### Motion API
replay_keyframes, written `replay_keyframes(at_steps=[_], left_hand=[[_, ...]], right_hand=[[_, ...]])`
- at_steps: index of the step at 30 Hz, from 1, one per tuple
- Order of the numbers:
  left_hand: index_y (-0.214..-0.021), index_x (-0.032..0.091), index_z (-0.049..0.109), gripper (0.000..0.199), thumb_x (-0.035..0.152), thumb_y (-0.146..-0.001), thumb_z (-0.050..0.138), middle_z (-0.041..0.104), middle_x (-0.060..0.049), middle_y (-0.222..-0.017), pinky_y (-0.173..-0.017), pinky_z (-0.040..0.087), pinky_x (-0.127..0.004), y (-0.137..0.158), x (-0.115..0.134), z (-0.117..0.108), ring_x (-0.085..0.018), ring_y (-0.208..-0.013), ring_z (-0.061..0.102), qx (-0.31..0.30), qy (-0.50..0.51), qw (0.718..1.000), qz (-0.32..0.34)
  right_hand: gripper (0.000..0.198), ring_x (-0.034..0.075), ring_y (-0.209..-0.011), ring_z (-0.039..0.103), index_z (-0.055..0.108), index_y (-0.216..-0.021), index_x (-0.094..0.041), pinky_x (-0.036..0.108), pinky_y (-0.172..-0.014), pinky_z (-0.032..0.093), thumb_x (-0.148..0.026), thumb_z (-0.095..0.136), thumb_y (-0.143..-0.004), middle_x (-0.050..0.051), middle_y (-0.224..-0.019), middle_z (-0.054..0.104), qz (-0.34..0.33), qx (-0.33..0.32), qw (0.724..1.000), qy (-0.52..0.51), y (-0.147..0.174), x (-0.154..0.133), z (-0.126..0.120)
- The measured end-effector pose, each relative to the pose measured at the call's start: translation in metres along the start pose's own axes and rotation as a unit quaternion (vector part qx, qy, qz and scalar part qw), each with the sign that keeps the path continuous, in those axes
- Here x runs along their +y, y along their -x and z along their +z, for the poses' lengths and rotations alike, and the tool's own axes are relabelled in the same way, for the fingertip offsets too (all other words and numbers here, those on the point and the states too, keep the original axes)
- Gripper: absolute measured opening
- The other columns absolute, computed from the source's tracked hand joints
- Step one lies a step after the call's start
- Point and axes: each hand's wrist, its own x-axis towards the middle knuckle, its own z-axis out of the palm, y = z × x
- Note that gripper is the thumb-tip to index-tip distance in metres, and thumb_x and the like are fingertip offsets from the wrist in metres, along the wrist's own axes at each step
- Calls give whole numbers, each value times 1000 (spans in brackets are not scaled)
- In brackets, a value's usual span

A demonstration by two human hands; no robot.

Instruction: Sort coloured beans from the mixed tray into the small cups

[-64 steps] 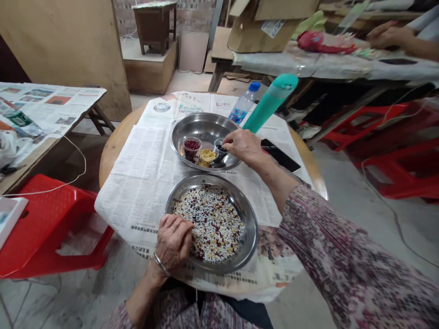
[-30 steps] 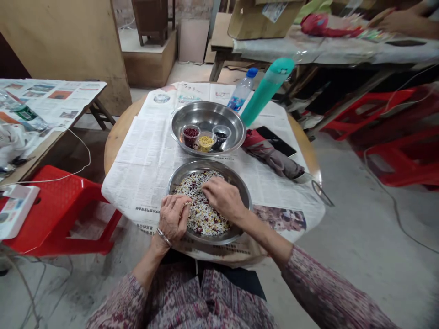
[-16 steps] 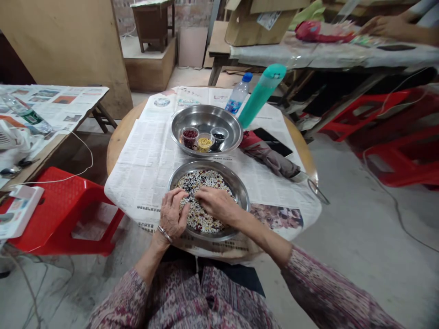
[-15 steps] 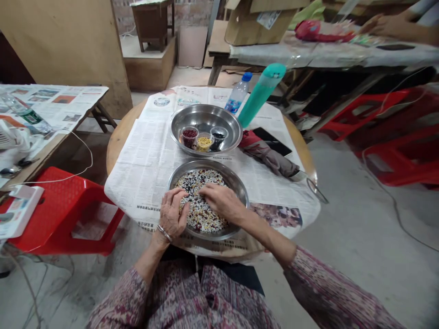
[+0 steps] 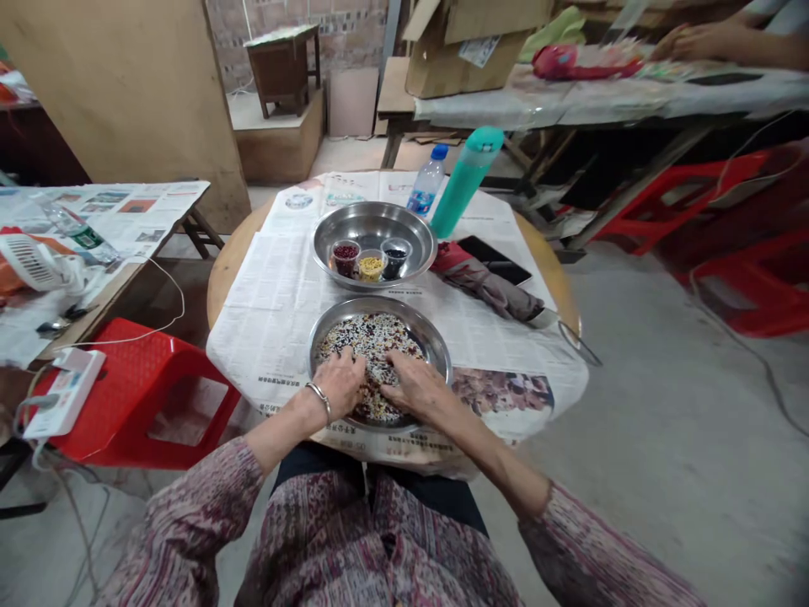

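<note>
A shallow steel basin [image 5: 318, 314] holds a mix of small white, black, yellow and dark red grains [image 5: 372, 331]; whether they are beans or beads I cannot tell. My left hand [image 5: 340, 384], with a silver bangle at the wrist, rests palm down on the mix at the near left, fingers apart and tips dipping in. Opposite it, my right hand [image 5: 414, 386] lies over the right part, thumb and fingers spread. Behind stands a second steel basin [image 5: 420, 243] with three clear cups: dark red pieces [image 5: 345, 257], yellow pieces [image 5: 371, 266] and black pieces [image 5: 395, 258].
Newspaper [image 5: 253, 295] covers the round table. A blue-capped bottle [image 5: 425, 184], a teal bottle [image 5: 466, 181], a dark tablet-like slab [image 5: 496, 260] and a folded umbrella [image 5: 490, 285] stand or lie right of the far basin. A red stool [image 5: 136, 396] is at left. Another person's hands [image 5: 701, 42] show at upper right.
My left hand has moved inward over the grains from the basin's left rim, and its fingers now point down into them. My right hand has shifted slightly nearer, thumb spread. The view has shifted a little.
</note>
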Motion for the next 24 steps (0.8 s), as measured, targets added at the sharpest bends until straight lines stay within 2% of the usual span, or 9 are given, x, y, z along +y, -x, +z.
replay_keyframes(at_steps=[3,6,10,13,15,18,20,22,24], left_hand=[[-112,15,56,30,15,-83,61,63,-11,-114,-85,54,-35,-18,6,8,-23,-97,65,40,88,995,-23],[-108,15,59,24,11,-85,55,69,-9,-98,-86,53,-34,-37,3,7,-23,-96,66,87,141,986,-30],[-110,16,60,28,7,-84,54,68,-8,-102,-88,52,-33,-56,-5,-3,-22,-97,65,165,156,974,-4],[-110,19,61,26,12,-85,58,63,-8,-111,-90,52,-34,-59,-11,-9,-21,-100,62,198,131,971,-5],[-114,22,60,32,27,-83,67,57,-8,-120,-90,52,-37,-56,-15,-10,-25,-107,58,188,109,976,-2],[-129,24,51,80,50,-61,85,44,-13,-139,-97,47,-50,-55,-15,-7,-36,-126,43,143,63,988,9],[-137,22,44,103,57,-50,88,38,-17,-143,-100,42,-56,-59,-12,-4,-40,-128,38,118,42,992,16],[-137,22,45,95,57,-57,84,42,-16,-139,-100,42,-55,-68,-5,0,-39,-124,42,111,39,992,37],[-129,24,54,62,46,-75,75,51,-12,-129,-97,46,-46,-76,3,2,-32,-116,51,98,49,991,72]], right_hand=[[27,20,-79,62,64,-100,-17,29,-73,44,-15,54,-75,7,-85,70,41,43,994,-97,-20,-5,7],[25,19,-71,62,68,-95,-17,29,-68,45,-17,51,-76,5,-78,71,57,80,982,-160,-39,-2,4],[32,20,-79,65,70,-103,-19,30,-76,49,-15,49,-78,6,-89,74,36,156,975,-156,-53,7,-8],[38,21,-90,66,70,-106,-19,33,-85,50,-9,47,-78,7,-100,74,27,205,972,-114,-45,16,-13],[37,22,-93,66,69,-108,-18,35,-87,50,-9,45,-80,9,-103,72,10,219,971,-99,-29,21,-12],[33,23,-94,66,67,-107,-16,36,-87,52,-10,45,-84,11,-103,71,-30,234,967,-100,1,25,-2],[29,23,-93,65,67,-103,-16,38,-86,52,-11,45,-85,11,-99,71,-46,246,963,-99,17,24,7],[27,23,-92,64,67,-99,-17,39,-86,52,-11,45,-86,10,-95,71,-50,267,956,-107,27,20,16],[26,22,-91,64,67,-98,-20,39,-86,52,-11,44,-87,8,-94,71,-42,306,941,-136,31,15,23]])
